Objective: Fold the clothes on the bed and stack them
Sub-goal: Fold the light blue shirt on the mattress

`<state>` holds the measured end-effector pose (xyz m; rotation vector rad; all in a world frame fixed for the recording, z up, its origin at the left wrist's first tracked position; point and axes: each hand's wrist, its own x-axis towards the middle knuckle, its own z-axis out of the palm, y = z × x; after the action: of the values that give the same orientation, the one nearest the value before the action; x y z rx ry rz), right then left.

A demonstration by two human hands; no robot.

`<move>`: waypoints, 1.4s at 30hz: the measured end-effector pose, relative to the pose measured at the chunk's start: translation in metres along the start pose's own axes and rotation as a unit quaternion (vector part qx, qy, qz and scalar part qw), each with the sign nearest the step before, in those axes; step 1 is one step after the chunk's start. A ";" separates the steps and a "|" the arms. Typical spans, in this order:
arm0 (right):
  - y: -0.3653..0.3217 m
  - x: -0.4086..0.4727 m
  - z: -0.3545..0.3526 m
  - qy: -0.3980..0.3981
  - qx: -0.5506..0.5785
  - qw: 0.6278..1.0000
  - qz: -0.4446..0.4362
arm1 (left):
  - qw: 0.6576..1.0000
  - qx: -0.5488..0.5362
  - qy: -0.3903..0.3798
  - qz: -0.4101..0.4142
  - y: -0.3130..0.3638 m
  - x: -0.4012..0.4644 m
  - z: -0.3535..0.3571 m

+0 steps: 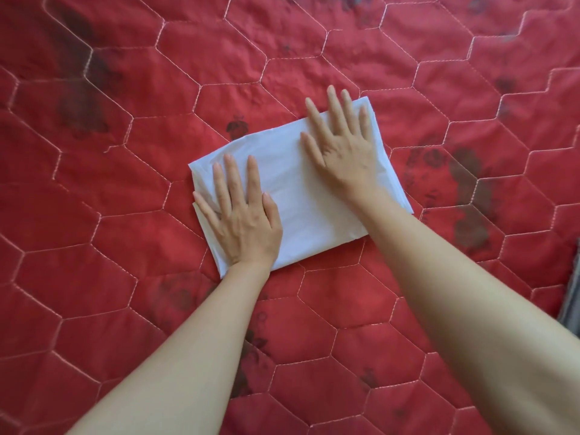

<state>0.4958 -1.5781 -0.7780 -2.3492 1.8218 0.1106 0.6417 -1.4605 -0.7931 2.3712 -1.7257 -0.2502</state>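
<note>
Both hands lie flat, fingers straight, grasping nothing; left hand and right hand press a folded white cloth onto the red quilted bed.

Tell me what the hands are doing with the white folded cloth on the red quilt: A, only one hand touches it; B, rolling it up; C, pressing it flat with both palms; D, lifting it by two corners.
C: the left hand and right hand both lie flat with straight fingers on the folded white cloth.
</note>
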 end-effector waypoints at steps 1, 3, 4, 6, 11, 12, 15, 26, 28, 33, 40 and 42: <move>0.011 0.003 -0.003 -0.015 0.026 0.999 0.014 | 1.000 -0.001 -0.008 0.000 0.000 0.000 -0.002; 0.037 0.000 -0.009 -0.038 0.078 0.995 0.041 | 0.999 0.005 -0.033 -0.003 0.002 -0.001 -0.006; 0.047 -0.005 -0.013 -0.041 0.088 0.994 0.053 | 0.999 0.011 -0.043 -0.005 0.004 0.000 -0.009; 0.055 -0.014 -0.021 -0.007 0.082 0.994 0.077 | 0.999 0.024 -0.035 -0.002 0.007 0.002 -0.017; -0.008 -0.035 -0.025 0.099 0.090 0.989 -0.066 | 0.998 0.016 0.013 0.066 0.035 0.008 -0.027; -0.020 -0.042 -0.019 0.071 0.084 0.987 -0.114 | 0.998 0.014 -0.007 0.064 0.037 0.009 -0.024; -0.013 -0.054 -0.001 -0.019 -0.007 0.991 -0.135 | 0.996 0.033 -0.077 0.019 0.017 0.009 -0.014; 0.034 -0.057 -0.002 0.049 0.121 0.986 0.106 | 0.988 -0.041 -0.070 -0.135 -0.014 -0.017 -0.036; 0.033 -0.063 -0.006 0.054 0.156 0.978 0.126 | 0.984 -0.044 -0.070 -0.159 -0.010 -0.018 -0.043; 0.026 -0.083 -0.015 0.007 0.210 0.962 0.173 | 0.963 -0.144 -0.100 -0.205 -0.016 -0.016 -0.055; -0.001 -0.166 -0.010 -0.015 0.289 0.930 0.228 | 0.967 -0.161 -0.086 -0.177 -0.044 -0.061 -0.072; -0.016 -0.199 -0.006 -0.010 0.314 0.914 0.258 | 0.967 -0.175 -0.090 -0.161 -0.053 -0.079 -0.074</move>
<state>0.4605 -1.3851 -0.7391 -1.4074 2.0280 -0.3383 0.6843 -1.3648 -0.7338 2.3993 -1.2186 -0.7742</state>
